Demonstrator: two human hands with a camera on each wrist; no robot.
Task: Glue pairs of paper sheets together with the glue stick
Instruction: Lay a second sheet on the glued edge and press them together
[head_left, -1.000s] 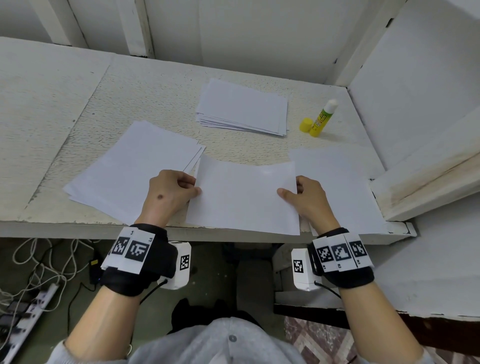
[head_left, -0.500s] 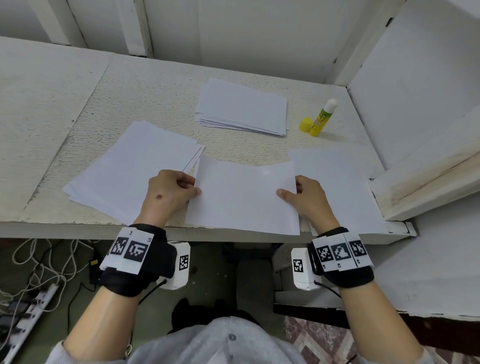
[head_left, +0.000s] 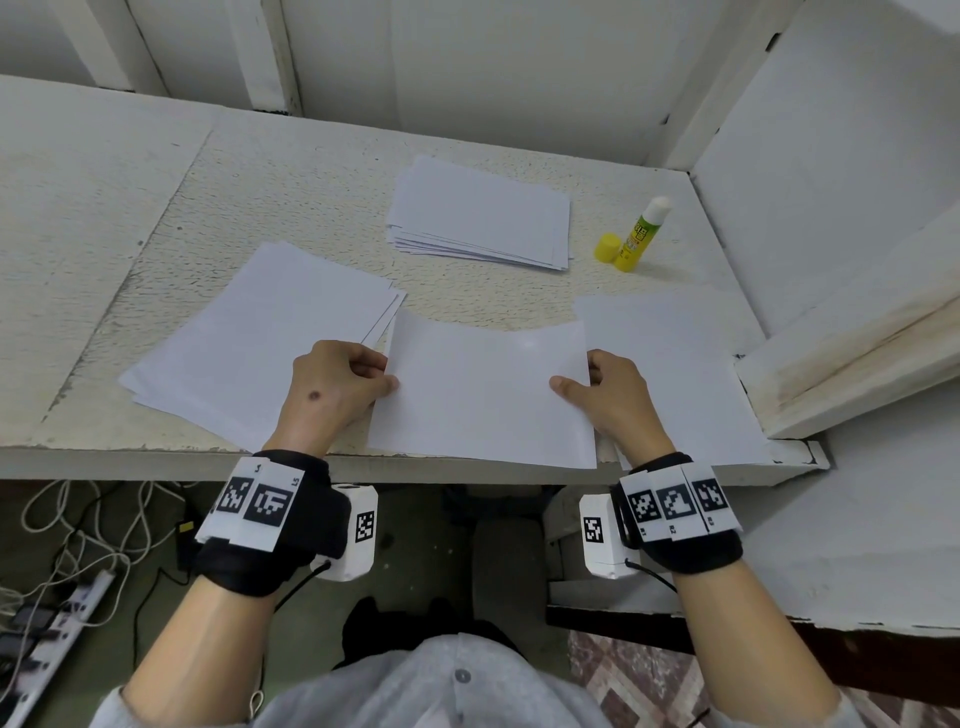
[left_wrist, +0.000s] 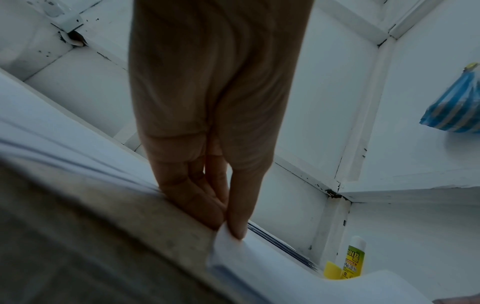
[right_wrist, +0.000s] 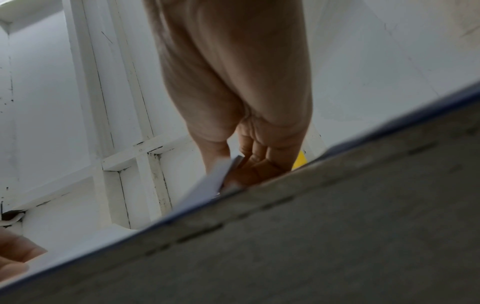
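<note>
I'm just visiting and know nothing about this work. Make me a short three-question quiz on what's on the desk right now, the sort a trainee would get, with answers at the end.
1. True or false: the glue stick is capped.
2. What does each hand hold? A) the glue stick B) opposite edges of one sheet C) nothing
3. Fill in: the yellow cap stands beside the ______.

Key
1. False: its white tip is bare, and the cap stands on the desk.
2. B: the left hand and the right hand pinch the left and right edges of the middle sheet.
3. Glue stick, to the right of the far stack of paper.
</note>
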